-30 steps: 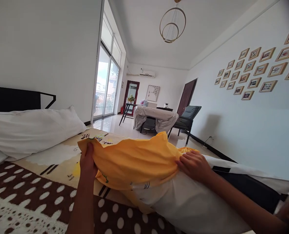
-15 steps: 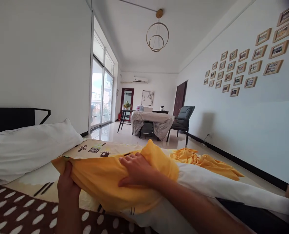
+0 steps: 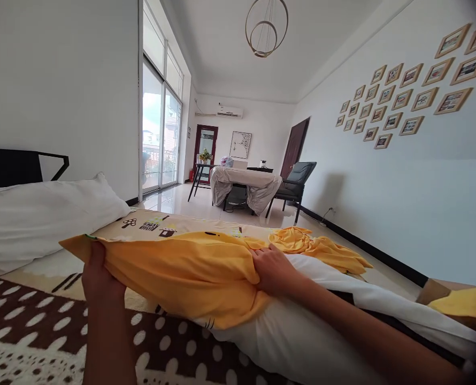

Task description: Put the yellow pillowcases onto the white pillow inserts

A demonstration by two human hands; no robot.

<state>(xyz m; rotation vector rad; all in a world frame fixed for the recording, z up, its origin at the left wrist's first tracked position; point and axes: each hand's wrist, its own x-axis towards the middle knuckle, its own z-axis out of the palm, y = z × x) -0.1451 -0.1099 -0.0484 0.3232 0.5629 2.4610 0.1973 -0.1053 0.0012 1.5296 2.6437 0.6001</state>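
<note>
A yellow cloth cover (image 3: pixel 182 267) stretches between my two hands, partly around a white pillow or cushion (image 3: pixel 286 331). My left hand (image 3: pixel 101 275) pinches the cover near its pointed left corner, beside a small green edge. On the right, my right hand (image 3: pixel 276 270) grips the cover's bunched edge where the white fabric comes out, its fingers curled into the cloth. A second crumpled yellow cloth (image 3: pixel 318 248) lies just beyond my right hand. Some of the white item is hidden under my right forearm.
A white pillow (image 3: pixel 53 219) lies at the left on the patterned bed sheet (image 3: pixel 141 222). A brown spotted blanket (image 3: pixel 174 342) covers the near side. Farther back are a draped table (image 3: pixel 246 176) and a black chair (image 3: pixel 298 184). Another yellow item (image 3: pixel 466 303) is at the right edge.
My right hand has moved right along the cover and now grips its edge rather than lying spread on it. The cover looks flatter and longer. The view has shifted.
</note>
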